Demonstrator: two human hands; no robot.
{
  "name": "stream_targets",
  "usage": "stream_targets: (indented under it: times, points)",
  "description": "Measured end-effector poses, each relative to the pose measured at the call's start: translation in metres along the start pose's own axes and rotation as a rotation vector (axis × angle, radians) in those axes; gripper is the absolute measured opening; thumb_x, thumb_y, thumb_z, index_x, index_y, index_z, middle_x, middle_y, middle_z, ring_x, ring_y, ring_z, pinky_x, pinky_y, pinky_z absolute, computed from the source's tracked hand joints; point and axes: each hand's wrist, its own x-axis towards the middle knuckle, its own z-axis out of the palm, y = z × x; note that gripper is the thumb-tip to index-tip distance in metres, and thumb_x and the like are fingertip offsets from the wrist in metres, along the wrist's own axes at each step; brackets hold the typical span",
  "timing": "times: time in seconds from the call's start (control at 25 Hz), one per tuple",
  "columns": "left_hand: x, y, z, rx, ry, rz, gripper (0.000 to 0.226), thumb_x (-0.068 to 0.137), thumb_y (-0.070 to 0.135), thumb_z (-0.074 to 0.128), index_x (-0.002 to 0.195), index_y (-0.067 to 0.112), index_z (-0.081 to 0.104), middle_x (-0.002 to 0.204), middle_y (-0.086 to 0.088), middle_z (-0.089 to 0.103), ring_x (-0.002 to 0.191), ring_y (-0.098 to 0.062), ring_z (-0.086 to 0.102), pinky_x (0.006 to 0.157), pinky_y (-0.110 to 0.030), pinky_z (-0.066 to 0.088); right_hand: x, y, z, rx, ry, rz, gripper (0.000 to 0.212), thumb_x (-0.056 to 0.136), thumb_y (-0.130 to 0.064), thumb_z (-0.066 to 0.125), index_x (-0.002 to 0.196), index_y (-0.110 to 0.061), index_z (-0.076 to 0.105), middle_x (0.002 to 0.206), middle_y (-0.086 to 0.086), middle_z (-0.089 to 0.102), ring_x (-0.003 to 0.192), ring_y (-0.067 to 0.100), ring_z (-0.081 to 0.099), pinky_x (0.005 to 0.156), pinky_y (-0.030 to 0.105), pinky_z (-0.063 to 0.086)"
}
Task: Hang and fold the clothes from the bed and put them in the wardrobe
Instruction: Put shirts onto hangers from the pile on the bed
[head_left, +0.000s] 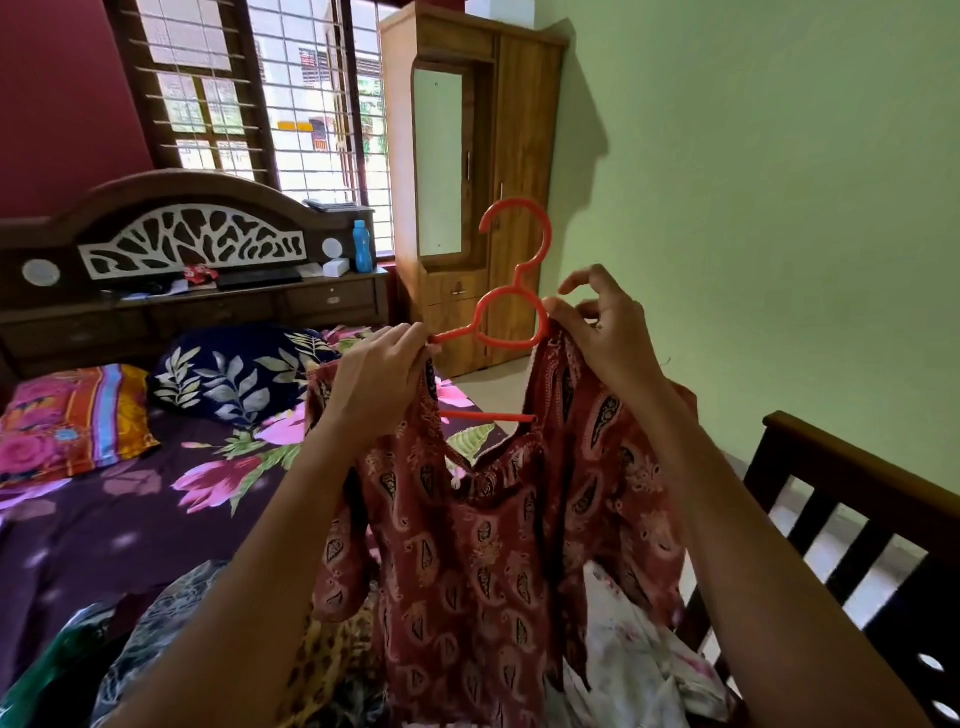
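The hanger (488, 416) I hold is smooth orange-red plastic with a faint sheen, and the top (467, 545) on it is thin, matt printed cloth, soft and creased. The wardrobe (524, 208) has a smooth wood-grain finish with a glossy mirror (439, 161) in its door. The headboard (156, 192) and footboard (831, 457) are dark polished wood, and the bedsheet (156, 519) is matt cloth.

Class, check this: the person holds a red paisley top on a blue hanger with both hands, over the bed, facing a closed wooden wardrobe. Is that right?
Not quite. The head view shows the hanger is orange, not blue. The rest stands: left hand and right hand hold the red paisley top on it over the bed, closed wooden wardrobe ahead.
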Motion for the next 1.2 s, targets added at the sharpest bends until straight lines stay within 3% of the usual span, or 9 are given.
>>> stream_targets:
  times: [0.16,0.28,0.4,0.48,0.56,0.72,0.88,1.08,1.2]
  points:
    - [-0.002,-0.006,-0.007,0.014,-0.001,-0.047,0.040,0.093,0.030,0.034,0.093,0.002,0.062,0.084,-0.012,0.068,0.073,-0.030,0.064,0.060,-0.038,0.048,-0.012,0.005,0.003,-0.150,-0.155,-0.075,0.024,0.095,-0.029,0.053,0.084,-0.008,0.059,0.065,-0.006,0.053,0.057,0.004,0.050,0.056,0.005,0.038]
    - [-0.001,-0.012,-0.008,-0.043,-0.026,-0.090,0.042,0.094,0.031,0.032,0.097,0.002,0.063,0.090,-0.013,0.068,0.080,-0.031,0.064,0.067,-0.040,0.048,-0.017,0.011,0.004,-0.228,-0.236,-0.109,0.024,0.096,-0.014,0.051,0.116,-0.005,0.061,0.100,0.005,0.066,0.088,0.014,0.063,0.080,0.014,0.046]
    - [-0.001,-0.023,-0.009,-0.250,-0.104,-0.189,0.033,0.100,0.024,0.035,0.106,0.009,0.063,0.104,-0.010,0.068,0.094,-0.026,0.063,0.079,-0.043,0.051,-0.023,0.021,0.008,-0.304,-0.182,-0.131,0.034,0.092,-0.001,0.052,0.126,-0.004,0.058,0.120,0.009,0.064,0.110,0.024,0.060,0.096,0.031,0.046]
    - [0.005,-0.020,-0.011,-0.264,-0.094,-0.174,0.032,0.099,0.024,0.036,0.106,0.008,0.063,0.102,-0.009,0.068,0.090,-0.024,0.064,0.077,-0.042,0.052,-0.025,0.024,0.011,-0.289,-0.085,-0.184,0.032,0.092,-0.005,0.050,0.123,-0.003,0.059,0.118,0.012,0.065,0.107,0.029,0.062,0.096,0.047,0.048]
    - [0.017,-0.006,-0.014,-0.239,-0.077,-0.121,0.029,0.100,0.023,0.038,0.104,0.005,0.061,0.097,-0.009,0.066,0.083,-0.023,0.063,0.070,-0.039,0.052,-0.021,0.025,0.013,-0.271,-0.003,-0.212,0.033,0.092,-0.012,0.046,0.121,-0.004,0.061,0.114,0.011,0.067,0.103,0.029,0.065,0.090,0.054,0.048]
    - [0.017,0.000,-0.014,-0.209,-0.066,-0.104,0.039,0.096,0.037,0.046,0.116,0.004,0.050,0.099,-0.005,0.059,0.078,-0.016,0.057,0.061,-0.023,0.041,-0.023,0.026,0.009,-0.233,0.064,-0.187,0.034,0.091,-0.016,0.044,0.120,-0.007,0.060,0.112,0.008,0.068,0.101,0.026,0.065,0.088,0.053,0.049]
    - [-0.004,-0.009,-0.015,-0.313,-0.032,-0.046,0.037,0.084,0.033,0.041,0.096,0.001,0.055,0.088,-0.007,0.052,0.072,-0.019,0.051,0.062,-0.027,0.041,-0.037,0.029,0.008,-0.141,0.036,-0.093,0.029,0.093,-0.007,0.049,0.120,-0.007,0.058,0.110,0.008,0.068,0.099,0.022,0.065,0.090,0.048,0.051]
    - [-0.025,0.003,-0.011,-0.320,-0.044,-0.057,0.023,0.086,0.017,0.058,0.101,0.001,0.062,0.094,-0.012,0.066,0.082,-0.024,0.062,0.073,-0.026,0.047,-0.063,0.023,0.007,-0.368,0.143,-0.096,0.029,0.093,-0.015,0.043,0.114,-0.006,0.062,0.104,0.009,0.066,0.096,0.026,0.063,0.088,0.052,0.048]
    - [-0.046,0.021,-0.012,-0.269,-0.053,-0.053,0.022,0.088,0.017,0.062,0.103,0.001,0.062,0.096,-0.013,0.068,0.079,-0.029,0.064,0.067,-0.027,0.044,-0.093,0.017,0.006,-0.543,0.242,-0.009,0.038,0.093,-0.022,0.035,0.111,-0.005,0.064,0.101,0.009,0.067,0.095,0.029,0.062,0.095,0.051,0.042]
